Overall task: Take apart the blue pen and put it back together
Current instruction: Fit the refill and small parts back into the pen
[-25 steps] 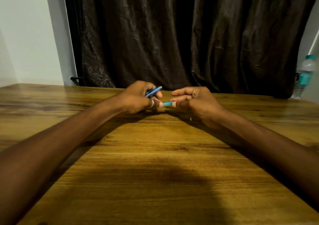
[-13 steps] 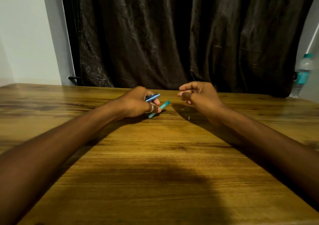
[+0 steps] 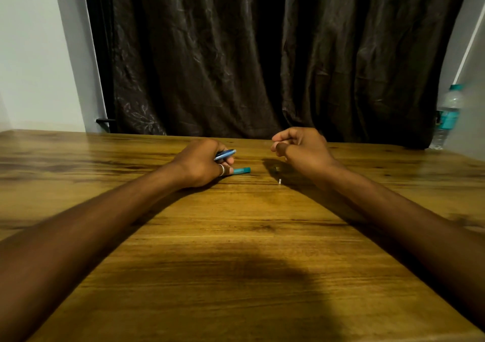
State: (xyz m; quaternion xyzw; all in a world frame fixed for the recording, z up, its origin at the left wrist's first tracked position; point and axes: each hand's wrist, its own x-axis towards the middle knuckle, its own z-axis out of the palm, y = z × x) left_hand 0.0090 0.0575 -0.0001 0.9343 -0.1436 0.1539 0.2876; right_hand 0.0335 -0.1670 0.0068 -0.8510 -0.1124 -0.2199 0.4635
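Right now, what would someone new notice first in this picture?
Two bare arms reach across a wooden table, with a dark curtain hanging behind it. The left hand grips a blue pen piece, and a teal pen piece lies beside it. A water bottle stands far right.

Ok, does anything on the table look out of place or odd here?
Only a tiny pale piece lying loose on the table, near the right hand. It may be from the pen, too small to tell. The teal part lies by the left hand.

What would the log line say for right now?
left hand: holds blue pen barrel | teal pen piece: on table | right hand: raised, contents unclear
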